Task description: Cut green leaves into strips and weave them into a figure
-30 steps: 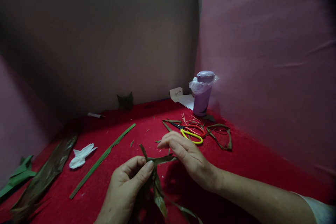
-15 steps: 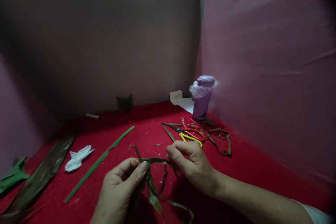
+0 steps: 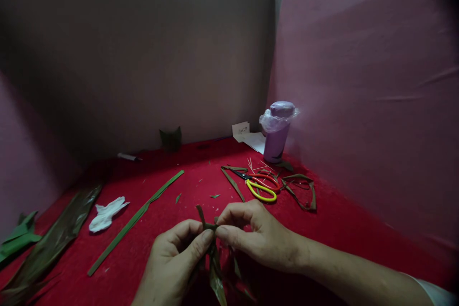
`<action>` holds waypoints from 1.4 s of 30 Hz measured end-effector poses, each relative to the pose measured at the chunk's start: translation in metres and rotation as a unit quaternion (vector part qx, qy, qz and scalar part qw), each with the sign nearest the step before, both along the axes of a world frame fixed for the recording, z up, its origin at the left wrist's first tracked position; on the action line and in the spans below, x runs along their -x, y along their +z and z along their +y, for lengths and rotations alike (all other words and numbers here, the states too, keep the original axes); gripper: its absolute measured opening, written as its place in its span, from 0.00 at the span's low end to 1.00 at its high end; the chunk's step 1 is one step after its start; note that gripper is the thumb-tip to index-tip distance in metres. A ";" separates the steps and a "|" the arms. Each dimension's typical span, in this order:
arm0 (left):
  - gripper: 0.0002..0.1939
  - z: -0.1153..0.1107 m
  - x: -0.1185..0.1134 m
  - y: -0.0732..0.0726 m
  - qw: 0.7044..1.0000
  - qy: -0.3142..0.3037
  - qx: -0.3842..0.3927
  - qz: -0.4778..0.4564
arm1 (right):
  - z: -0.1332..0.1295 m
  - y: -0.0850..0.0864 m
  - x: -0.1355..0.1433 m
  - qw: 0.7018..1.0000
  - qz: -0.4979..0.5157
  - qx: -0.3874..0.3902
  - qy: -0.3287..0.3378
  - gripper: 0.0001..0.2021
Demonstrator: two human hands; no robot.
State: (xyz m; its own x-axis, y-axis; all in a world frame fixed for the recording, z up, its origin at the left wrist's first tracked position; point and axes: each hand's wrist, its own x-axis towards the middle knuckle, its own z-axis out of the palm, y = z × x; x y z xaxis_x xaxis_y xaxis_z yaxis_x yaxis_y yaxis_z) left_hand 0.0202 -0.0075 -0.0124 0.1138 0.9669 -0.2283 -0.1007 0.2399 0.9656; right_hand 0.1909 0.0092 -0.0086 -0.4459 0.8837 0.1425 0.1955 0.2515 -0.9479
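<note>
Low in the middle of the head view, my left hand point(image 3: 182, 258) pinches a dark green leaf strip point(image 3: 215, 279) between thumb and fingers. A short end of it sticks up above the thumb, and longer pieces hang below, partly in shadow. My right hand point(image 3: 256, 236) is closed on the same strip, its fingertips close beside the left thumb. Just beyond the right hand lie scissors point(image 3: 260, 189) with one red and one yellow handle. How the strip is folded or knotted between the fingers is hidden.
A long green strip point(image 3: 138, 222), crumpled white tissue point(image 3: 108, 213) and a broad brown-green leaf point(image 3: 66, 232) lie on the left of the red cloth point(image 3: 201, 167). Folded green leaf point(image 3: 21, 236) is further left. A purple tumbler point(image 3: 277, 138), thin sticks point(image 3: 253, 165) and curled strips point(image 3: 304, 191) are on the right.
My right hand has moved left and in toward my left hand, shortening the stretch of strip between them. Both hands still hold it.
</note>
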 end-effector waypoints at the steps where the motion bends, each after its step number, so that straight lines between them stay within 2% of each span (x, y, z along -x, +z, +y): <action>1: 0.11 0.000 0.000 0.000 1.000 -0.003 0.000 0.003 | 0.000 0.000 0.000 1.000 0.000 -0.001 0.003 0.09; 5: 0.11 -0.003 -0.002 0.002 1.000 -0.010 0.001 -0.001 | -0.001 -0.002 0.001 1.000 -0.011 -0.018 0.009 0.08; 10: 0.13 -0.006 -0.008 0.005 0.999 0.029 0.012 -0.018 | -0.003 -0.003 0.001 0.998 -0.024 -0.054 0.006 0.08; 20: 0.15 -0.009 -0.011 0.000 0.999 0.033 -0.009 0.020 | -0.002 -0.006 0.002 1.000 0.022 -0.007 0.010 0.08; 23: 0.14 -0.008 -0.009 0.003 0.999 0.034 -0.005 0.009 | -0.001 -0.006 0.002 0.998 0.050 0.021 0.015 0.12; 25: 0.14 -0.008 -0.008 0.005 0.999 0.034 -0.003 0.006 | 0.001 -0.005 0.000 0.998 0.064 -0.003 -0.011 0.16; 27: 0.14 -0.008 -0.007 0.007 1.000 0.030 -0.007 0.005 | 0.002 -0.002 -0.001 0.993 0.076 -0.068 -0.064 0.16; 29: 0.14 -0.008 -0.007 0.007 1.000 0.023 -0.009 0.004 | 0.003 0.001 -0.003 0.986 0.091 -0.113 -0.086 0.10; 30: 0.14 -0.008 -0.007 0.007 1.000 0.021 -0.009 0.004 | 0.003 0.002 -0.003 0.986 0.099 -0.110 -0.074 0.07; 34: 0.13 -0.008 -0.004 0.006 1.000 0.012 -0.010 0.014 | 0.003 0.002 -0.003 0.993 0.112 0.022 0.029 0.08; 37: 0.12 -0.008 -0.002 0.007 1.000 0.010 -0.001 0.007 | 0.006 0.001 -0.005 0.982 0.137 0.113 0.062 0.08; 39: 0.11 -0.008 0.000 0.008 1.000 0.009 0.009 -0.007 | 0.008 0.000 -0.006 0.972 0.159 0.149 0.090 0.09; 42: 0.11 -0.007 0.001 0.009 1.000 -0.004 0.016 -0.021 | 0.010 -0.001 -0.005 0.966 0.168 0.155 0.118 0.07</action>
